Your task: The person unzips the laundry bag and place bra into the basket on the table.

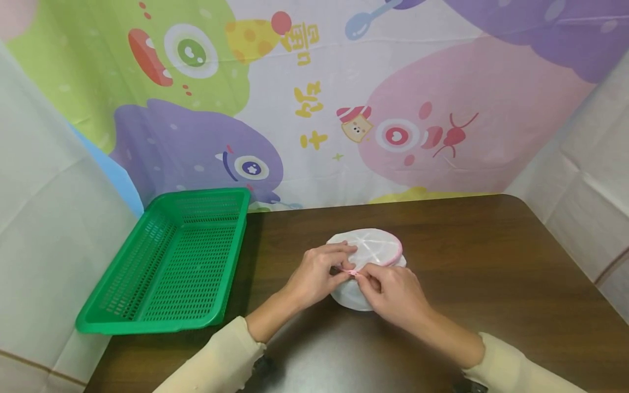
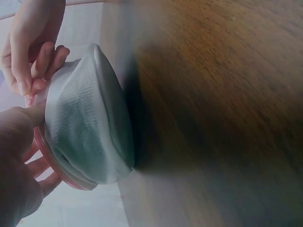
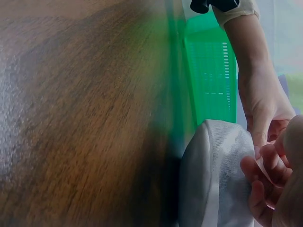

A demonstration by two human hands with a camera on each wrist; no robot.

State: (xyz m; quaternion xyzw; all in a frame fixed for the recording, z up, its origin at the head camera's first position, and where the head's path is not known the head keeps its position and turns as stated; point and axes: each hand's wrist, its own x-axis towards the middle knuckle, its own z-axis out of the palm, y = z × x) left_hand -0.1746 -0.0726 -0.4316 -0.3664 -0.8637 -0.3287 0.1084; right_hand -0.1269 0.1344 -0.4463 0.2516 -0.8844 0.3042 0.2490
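Note:
A round white mesh laundry bag (image 1: 366, 299) with a pink zipper edge (image 1: 399, 248) stands on the table in the middle of the head view. Its soft side wall (image 2: 80, 113) bulges a little in the left wrist view. My left hand (image 1: 319, 272) pinches the zipper edge at the front left of the lid, thumb below and fingers over the top. Right beside it, my right hand (image 1: 395, 289) pinches the same pink edge between thumb and curled fingers. The fingertips of both hands nearly meet there, and they hide the zipper pull.
A green perforated plastic basket (image 1: 241, 240) stands at the left of the brown wooden table (image 1: 467, 262). Behind the table hangs a cartoon-printed cloth (image 1: 314, 180), with pale cloth at both sides.

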